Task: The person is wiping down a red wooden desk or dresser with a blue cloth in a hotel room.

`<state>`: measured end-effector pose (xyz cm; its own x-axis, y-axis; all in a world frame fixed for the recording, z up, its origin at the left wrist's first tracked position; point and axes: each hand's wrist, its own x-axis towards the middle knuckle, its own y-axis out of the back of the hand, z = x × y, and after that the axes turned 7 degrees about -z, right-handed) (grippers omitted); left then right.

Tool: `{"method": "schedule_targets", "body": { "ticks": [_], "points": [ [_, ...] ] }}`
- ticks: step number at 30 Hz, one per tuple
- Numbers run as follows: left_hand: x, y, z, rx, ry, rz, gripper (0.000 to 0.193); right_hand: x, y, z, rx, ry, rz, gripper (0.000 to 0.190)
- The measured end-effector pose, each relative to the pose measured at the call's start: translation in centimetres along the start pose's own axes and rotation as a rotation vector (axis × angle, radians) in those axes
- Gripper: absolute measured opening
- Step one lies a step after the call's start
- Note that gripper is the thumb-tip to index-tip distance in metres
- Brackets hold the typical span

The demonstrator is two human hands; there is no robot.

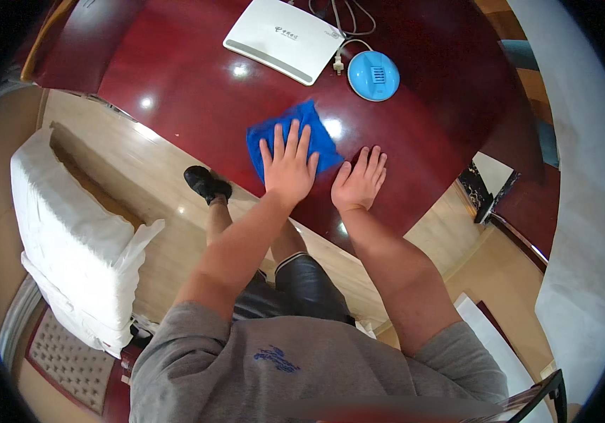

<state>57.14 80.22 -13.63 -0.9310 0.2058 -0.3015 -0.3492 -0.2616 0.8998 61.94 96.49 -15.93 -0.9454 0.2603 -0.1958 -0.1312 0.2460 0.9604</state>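
Observation:
My left hand [287, 164] lies flat, fingers spread, on a blue cloth [307, 119] on the glossy dark red tabletop [191, 111]. The cloth is spread out, and part of it is hidden beneath the palm and fingers. To its right, my right hand [360, 180] rests palm down on the bare tabletop near the front edge. Its fingers lie close together, the thumb stands a little apart, and it holds nothing. The cloth's right corner comes close to that thumb.
Beyond the cloth sit a white router-like box [286, 39] bearing writing, a round blue device [373, 76] and a white plug [338, 65] with loose cables [352, 18]. A white-covered bed or bench [80, 227] stands left on the pale floor [175, 259].

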Motion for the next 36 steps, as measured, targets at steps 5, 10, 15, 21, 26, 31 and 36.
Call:
{"method": "schedule_targets", "body": {
  "ticks": [5, 10, 15, 21, 26, 31, 36],
  "points": [
    [3.9, 0.7, 1.1, 0.016, 0.012, 0.065, 0.065, 0.0, 0.2, -0.3, -0.004, -0.026, -0.022, 0.061],
    [-0.6, -0.6, 0.2, 0.002, -0.063, 0.009, 0.065, 0.1, 0.0, 0.2, -0.004, 0.018, 0.035, 0.062],
    [-6.9, -1.8, -1.3, -0.029, -0.134, -0.087, 0.068, 0.0, 0.4, 0.0, 0.007, -0.011, 0.006, 0.062],
    [1.2, -0.2, 0.8, 0.028, -0.15, -0.027, 0.065, 0.3, 0.4, 0.1, -0.004, -0.023, -0.013, 0.063],
    [8.1, 0.6, 2.6, 0.061, -0.173, 0.051, 0.065, 0.0, 0.7, -0.7, 0.033, -0.012, -0.025, 0.062],
    [5.4, 0.7, 1.3, 0.065, -0.21, -0.004, 0.066, 0.0, 0.9, -0.2, 0.044, -0.017, 0.016, 0.061],
    [-1.7, 0.2, -1.5, 0.036, -0.287, -0.073, 0.067, -0.3, 1.3, -0.1, 0.051, -0.028, 0.0, 0.06]
  ]
}}
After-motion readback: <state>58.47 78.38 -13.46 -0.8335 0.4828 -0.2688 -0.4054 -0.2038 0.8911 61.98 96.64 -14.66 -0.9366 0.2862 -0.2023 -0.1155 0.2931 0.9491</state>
